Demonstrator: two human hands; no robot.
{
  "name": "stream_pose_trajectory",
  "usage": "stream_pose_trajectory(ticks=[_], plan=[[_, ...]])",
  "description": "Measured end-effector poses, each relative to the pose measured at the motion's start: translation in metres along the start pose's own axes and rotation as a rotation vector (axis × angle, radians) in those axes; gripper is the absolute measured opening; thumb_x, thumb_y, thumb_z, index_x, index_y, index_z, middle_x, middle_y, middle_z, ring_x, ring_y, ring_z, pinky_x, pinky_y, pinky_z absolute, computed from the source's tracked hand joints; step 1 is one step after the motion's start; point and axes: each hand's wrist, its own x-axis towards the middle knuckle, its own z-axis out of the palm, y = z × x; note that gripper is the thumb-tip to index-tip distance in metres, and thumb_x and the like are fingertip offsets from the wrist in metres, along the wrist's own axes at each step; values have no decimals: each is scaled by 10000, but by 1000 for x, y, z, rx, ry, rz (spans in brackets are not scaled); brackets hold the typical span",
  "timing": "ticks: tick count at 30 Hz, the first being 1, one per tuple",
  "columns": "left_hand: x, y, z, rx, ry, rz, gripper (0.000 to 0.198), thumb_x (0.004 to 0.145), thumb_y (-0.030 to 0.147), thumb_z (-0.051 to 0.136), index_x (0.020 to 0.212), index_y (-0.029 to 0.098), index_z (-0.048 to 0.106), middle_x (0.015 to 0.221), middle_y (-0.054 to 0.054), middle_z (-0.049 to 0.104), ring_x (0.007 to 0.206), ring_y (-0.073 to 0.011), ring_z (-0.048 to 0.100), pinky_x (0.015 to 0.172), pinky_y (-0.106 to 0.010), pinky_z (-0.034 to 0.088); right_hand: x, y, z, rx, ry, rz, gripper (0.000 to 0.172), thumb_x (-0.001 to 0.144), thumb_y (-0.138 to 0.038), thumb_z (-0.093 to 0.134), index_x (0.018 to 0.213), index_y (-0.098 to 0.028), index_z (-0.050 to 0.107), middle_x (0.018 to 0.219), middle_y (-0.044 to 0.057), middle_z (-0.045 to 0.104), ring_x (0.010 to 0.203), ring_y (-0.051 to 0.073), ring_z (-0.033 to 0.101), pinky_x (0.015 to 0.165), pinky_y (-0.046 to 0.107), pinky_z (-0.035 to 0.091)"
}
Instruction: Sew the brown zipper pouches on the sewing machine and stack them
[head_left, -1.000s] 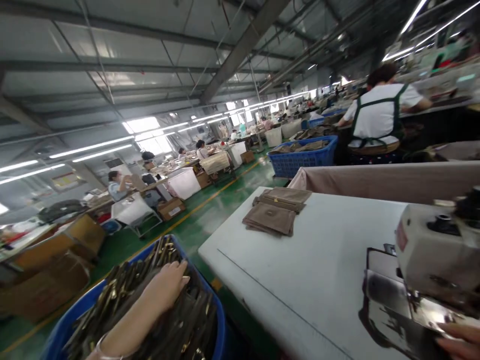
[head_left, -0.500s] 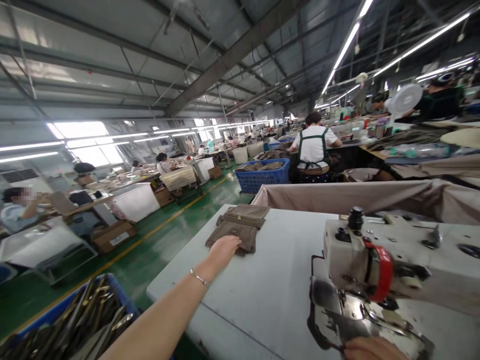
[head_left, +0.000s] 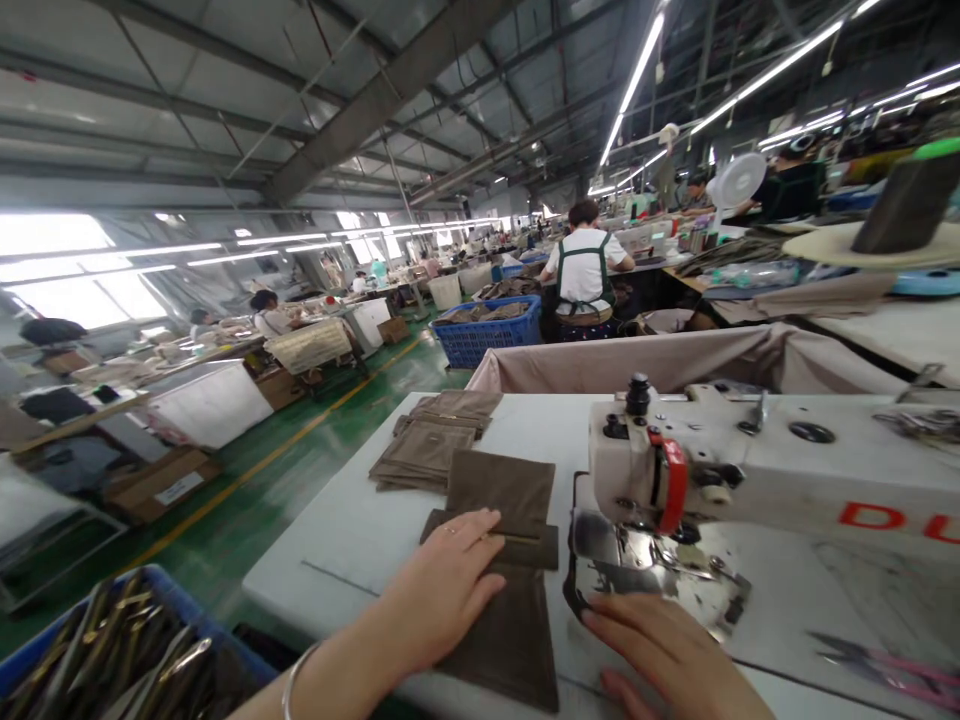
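Observation:
A brown fabric piece (head_left: 510, 630) with a zipper-like strip across it lies unfolded on the pale sewing table (head_left: 337, 530). My left hand (head_left: 457, 575) rests on its left side, fingers stretched over the cloth and thumb apart. Beyond it sits a stack of similar brown fabric pieces (head_left: 424, 450), touching or nearly touching the far end of the unfolded one. To the right stands a white sewing machine (head_left: 630, 460) with a red guard. At the near edge of its metal plate is my right hand (head_left: 660, 650), fingers extended, with no cloth visible in it.
Pink-handled scissors (head_left: 892, 665) lie on the machine bed at right. A blue crate (head_left: 172, 600) of brown pieces with metallic edges stands at lower left. A cloth-lined bin (head_left: 675, 360) borders the table's far side; a person in a white shirt (head_left: 585, 265) sits beyond.
My left hand has come back from the stack, and one brown fabric piece now lies nearer me, under it. My right hand shows more fully beside the machine plate. The view has turned right.

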Motion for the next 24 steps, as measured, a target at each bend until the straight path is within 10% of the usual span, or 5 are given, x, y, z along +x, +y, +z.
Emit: stream_pose_trajectory(ticks=[3, 8, 17, 24], plan=[[3, 0, 37, -28, -37, -43, 543, 870, 286, 655, 1376, 248, 465, 1454, -85, 442, 1333, -276, 400, 1104, -468, 318, 4, -23, 17, 10, -59, 52, 394, 762, -262, 721, 1147, -238, 643, 1192, 75, 649, 1009, 294, 647, 816, 434, 588], [31, -10, 53, -102, 15, -80, 430, 749, 384, 775, 1125, 232, 630, 1161, -68, 598, 1104, -275, 521, 972, -430, 393, 0, -41, 26, 124, -91, 201, 368, 786, -174, 651, 1144, -257, 632, 1238, 58, 617, 1083, 302, 594, 895, 502, 527], [29, 28, 32, -298, 3, -33, 140, 716, 71, 643, 779, 175, 575, 808, 10, 560, 784, -152, 527, 703, -252, 401, 3, -41, 12, 290, -72, 426, 178, 913, -199, 541, 1054, -221, 647, 1241, 87, 572, 1181, 257, 517, 993, 435, 471], [6, 65, -12, -1190, -57, -217, 233, 827, 295, 682, 1004, 144, 681, 916, -40, 651, 854, -174, 586, 760, -256, 441, 23, -44, -41, 307, 116, 328, 141, 902, -240, 554, 929, -256, 692, 1245, 65, 589, 1164, 261, 540, 955, 418, 496]])
